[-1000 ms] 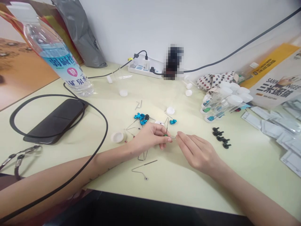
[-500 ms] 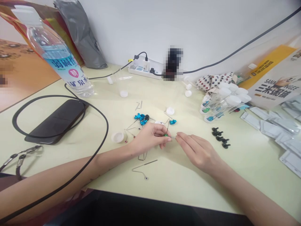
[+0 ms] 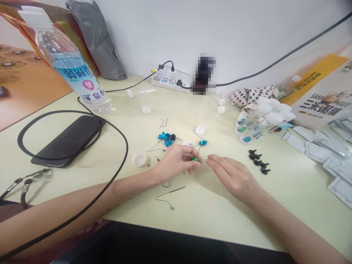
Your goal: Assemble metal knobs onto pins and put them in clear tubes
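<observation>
Near the middle of the table, my left hand [image 3: 183,159] pinches a small green metal fitting [image 3: 195,159] between thumb and fingers. A thin wire rises from it. My right hand [image 3: 231,176] is closed, fingers pressed together, on a thin metal rod [image 3: 204,161] that meets the fitting from the right. Most of the rod is hidden in the fingers, so its kind is unclear. Just beyond my hands lie blue metal fittings [image 3: 165,137] and a single blue fitting [image 3: 202,143]. A bent wire with a small round end [image 3: 164,199] rests in front of my left hand.
Several black screw-like parts [image 3: 257,161] lie to the right, below capped clear tubes [image 3: 260,121]. White caps [image 3: 139,160] and small L-shaped metal pieces [image 3: 163,123] are scattered about. At left are a water bottle [image 3: 79,77], a dark phone [image 3: 68,141] and a looped black cable [image 3: 127,146].
The view has shifted slightly. Both hands keep their grip in nearly the same place; the green fitting shows a little more between my left fingers.
</observation>
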Demonstrator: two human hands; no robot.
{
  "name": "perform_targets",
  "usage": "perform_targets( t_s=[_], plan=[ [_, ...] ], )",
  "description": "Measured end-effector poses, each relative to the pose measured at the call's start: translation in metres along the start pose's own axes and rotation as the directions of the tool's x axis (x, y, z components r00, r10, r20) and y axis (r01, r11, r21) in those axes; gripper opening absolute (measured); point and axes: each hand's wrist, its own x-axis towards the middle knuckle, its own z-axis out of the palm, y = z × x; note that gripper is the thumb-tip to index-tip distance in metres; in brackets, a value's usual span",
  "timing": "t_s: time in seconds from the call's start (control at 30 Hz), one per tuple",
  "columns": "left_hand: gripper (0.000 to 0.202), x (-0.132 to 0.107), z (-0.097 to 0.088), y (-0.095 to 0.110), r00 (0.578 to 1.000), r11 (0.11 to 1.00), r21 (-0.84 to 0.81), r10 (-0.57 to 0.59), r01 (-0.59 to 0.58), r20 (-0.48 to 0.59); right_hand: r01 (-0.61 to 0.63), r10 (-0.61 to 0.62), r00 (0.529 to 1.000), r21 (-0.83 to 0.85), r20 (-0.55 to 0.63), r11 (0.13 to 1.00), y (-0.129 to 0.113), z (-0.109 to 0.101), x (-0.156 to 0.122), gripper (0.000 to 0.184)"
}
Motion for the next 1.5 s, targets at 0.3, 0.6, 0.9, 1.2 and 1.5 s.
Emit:
perform_targets(
  t_s=[0.3,0.6,0.9,1.2,1.5],
  plan=[
    [0.008,-0.0005,0.0005,0.0002,1.000,1.000,0.001,-0.004,0.004,0.007,-0.007,0.007,1.000,0.023,0.012,1.000,0.0004,-0.0009,0.0015,0.018],
    [0.010,-0.0004,0.0009,-0.0014,1.000,1.000,0.003,0.007,-0.007,0.011,-0.021,0.019,0.999,0.046,0.042,0.999,0.0005,-0.0021,0.0022,0.020],
    [0.010,-0.0033,0.0016,0.0020,1.000,0.999,0.037,-0.001,0.001,0.001,-0.048,0.042,0.997,0.095,0.065,0.994,0.0009,-0.0004,-0.0006,0.019],
    [0.009,-0.0044,0.0029,0.0036,1.000,0.999,0.041,-0.010,0.010,-0.006,-0.080,0.066,0.992,0.136,0.103,0.988,0.0003,0.0010,-0.0043,0.018],
    [0.007,-0.0058,0.0033,0.0067,1.000,1.000,0.027,-0.001,0.002,-0.006,-0.081,0.067,0.994,0.159,0.090,0.984,-0.0019,0.0020,-0.0054,0.018]
  ],
)
